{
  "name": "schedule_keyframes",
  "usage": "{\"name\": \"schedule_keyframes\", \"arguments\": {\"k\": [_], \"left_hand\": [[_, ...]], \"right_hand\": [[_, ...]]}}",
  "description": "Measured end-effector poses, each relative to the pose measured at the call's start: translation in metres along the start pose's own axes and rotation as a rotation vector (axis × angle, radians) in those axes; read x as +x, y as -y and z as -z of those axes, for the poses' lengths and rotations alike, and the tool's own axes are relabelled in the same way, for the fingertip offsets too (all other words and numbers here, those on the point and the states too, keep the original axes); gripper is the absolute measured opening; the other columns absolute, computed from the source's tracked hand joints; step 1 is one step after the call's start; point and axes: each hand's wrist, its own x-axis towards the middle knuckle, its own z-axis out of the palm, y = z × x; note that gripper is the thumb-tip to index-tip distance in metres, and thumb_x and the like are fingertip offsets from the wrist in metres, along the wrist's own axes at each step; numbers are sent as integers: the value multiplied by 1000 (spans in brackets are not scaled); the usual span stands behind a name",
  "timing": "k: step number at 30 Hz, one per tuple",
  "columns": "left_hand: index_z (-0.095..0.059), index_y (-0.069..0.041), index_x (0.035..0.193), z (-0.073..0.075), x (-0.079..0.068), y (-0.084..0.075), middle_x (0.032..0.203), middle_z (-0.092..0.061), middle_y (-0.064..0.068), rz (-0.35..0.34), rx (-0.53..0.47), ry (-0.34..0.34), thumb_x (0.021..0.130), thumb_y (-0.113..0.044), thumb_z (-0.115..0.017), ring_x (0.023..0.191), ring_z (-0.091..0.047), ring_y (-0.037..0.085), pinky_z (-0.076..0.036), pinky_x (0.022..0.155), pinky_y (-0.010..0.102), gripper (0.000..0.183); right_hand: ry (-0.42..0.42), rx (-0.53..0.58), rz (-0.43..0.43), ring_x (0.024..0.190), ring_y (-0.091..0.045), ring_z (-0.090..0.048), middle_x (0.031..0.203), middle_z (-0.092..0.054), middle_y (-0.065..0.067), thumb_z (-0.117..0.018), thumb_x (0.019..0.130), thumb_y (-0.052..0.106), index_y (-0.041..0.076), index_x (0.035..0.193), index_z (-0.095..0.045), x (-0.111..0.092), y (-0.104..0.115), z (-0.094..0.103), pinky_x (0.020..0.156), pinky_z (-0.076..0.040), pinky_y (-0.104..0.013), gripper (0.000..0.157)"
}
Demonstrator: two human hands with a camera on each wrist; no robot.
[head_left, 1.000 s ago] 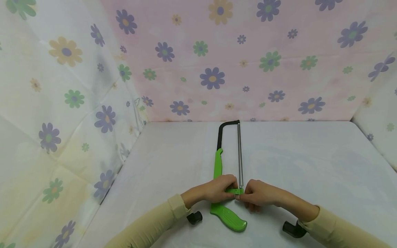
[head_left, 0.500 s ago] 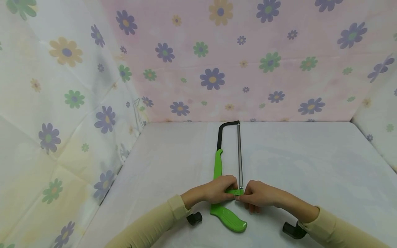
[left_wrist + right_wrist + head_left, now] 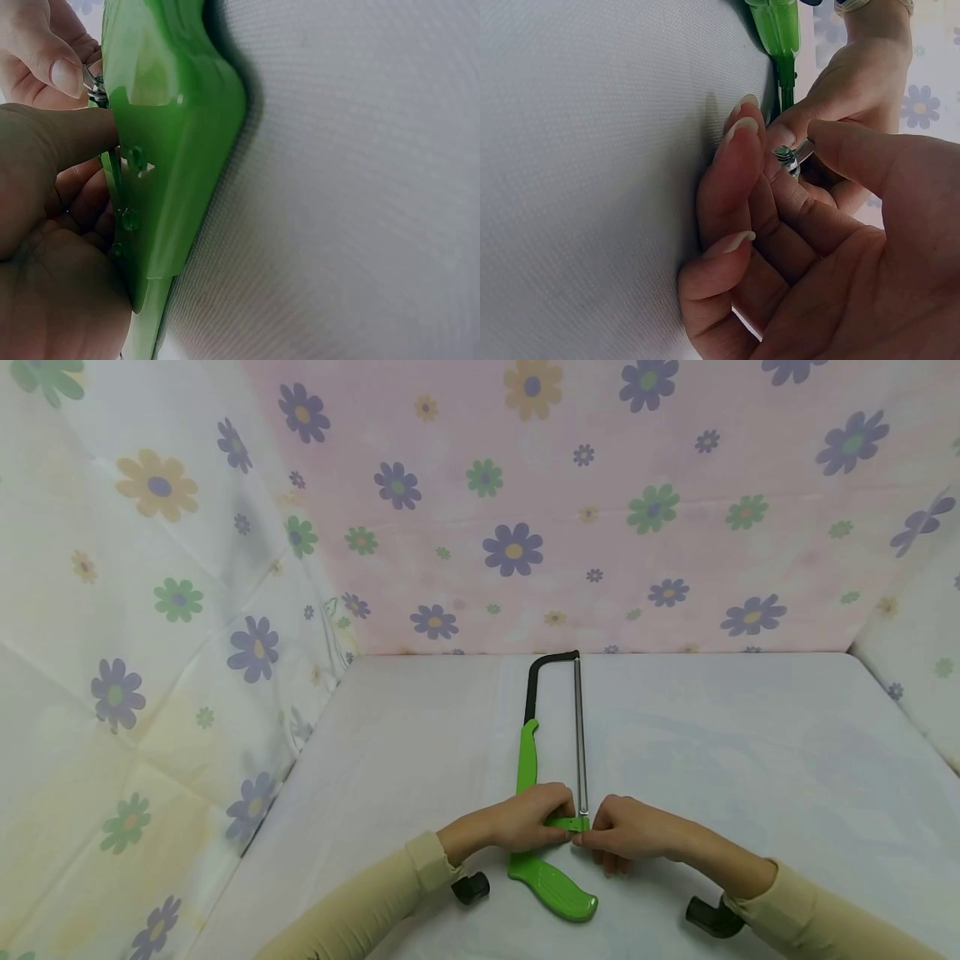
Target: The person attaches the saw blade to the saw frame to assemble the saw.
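Observation:
A hacksaw (image 3: 528, 752) with a green handle (image 3: 558, 892) and a black front bow lies flat on the white table, its blade (image 3: 581, 735) on the right side. My left hand (image 3: 525, 818) grips the green frame around the arm at the blade's near end; in the left wrist view its thumb presses on the green body (image 3: 172, 165). Just to the right, my right hand (image 3: 633, 831) pinches a small metal wing nut (image 3: 804, 150) between thumb and index finger, and a threaded screw end (image 3: 784, 155) shows beside it. The other right fingers curl below.
The white table (image 3: 750, 760) reaches back to a pink flowered cloth (image 3: 637, 460). A white flowered cloth (image 3: 150, 610) hangs at the left. Black wrist cameras (image 3: 471, 888) sit under both cuffs, close over the table.
The fingertips of my right hand have shifted very slightly to the right at the blade's near end. The hacksaw and my left hand stay in place.

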Motion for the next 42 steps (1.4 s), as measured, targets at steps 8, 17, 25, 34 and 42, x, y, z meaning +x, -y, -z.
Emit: {"name": "schedule_keyframes", "arguments": {"k": [8, 17, 25, 34, 42], "left_hand": [[-59, -13, 100, -1, 1, 1, 92, -52, -8, 12, 6, 1, 99, -15, -69, 83, -46, 4, -39, 73, 17, 10], [-59, -13, 99, -2, 2, 1, 91, -53, -9, 18, 0, -1, 99, -15, -69, 82, -46, 4, -39, 72, 17, 11], [-59, -13, 100, -1, 1, -1, 94, -54, -8, 20, 3, -4, 99, -15, -69, 83, -46, 5, -38, 73, 17, 10], [-59, -13, 100, -2, 1, 0, 94, -53, -8, 25, 3, -6, 99, -16, -70, 83, -45, 5, -38, 73, 17, 11], [-59, -14, 100, -2, 1, 1, 93, -53, -8, 23, -3, -8, 99, -16, -70, 83, -45, 5, -38, 73, 17, 12]], "right_hand": [[-4, 2, 3, 51, -14, -57, 60, -66, -6, -67, 99, 29, 4, 69, -71, -3, -1, 2, 51, -46, -30, 39], [3, 16, 15, 51, -14, -56, 59, -65, -6, -66, 99, 28, 2, 69, -71, -6, 0, 3, 51, -45, -29, 40], [3, 13, 27, 53, -13, -56, 60, -65, -4, -66, 99, 26, 3, 70, -71, -6, -5, 4, 51, -45, -28, 37], [24, 9, 63, 54, -13, -56, 62, -64, -3, -68, 96, 17, 4, 74, -72, -7, -9, 6, 52, -45, -26, 26], [17, 1, 87, 54, -11, -49, 59, -56, 1, -68, 94, 12, 3, 74, -67, -7, -11, 6, 52, -38, -25, 21]]}}
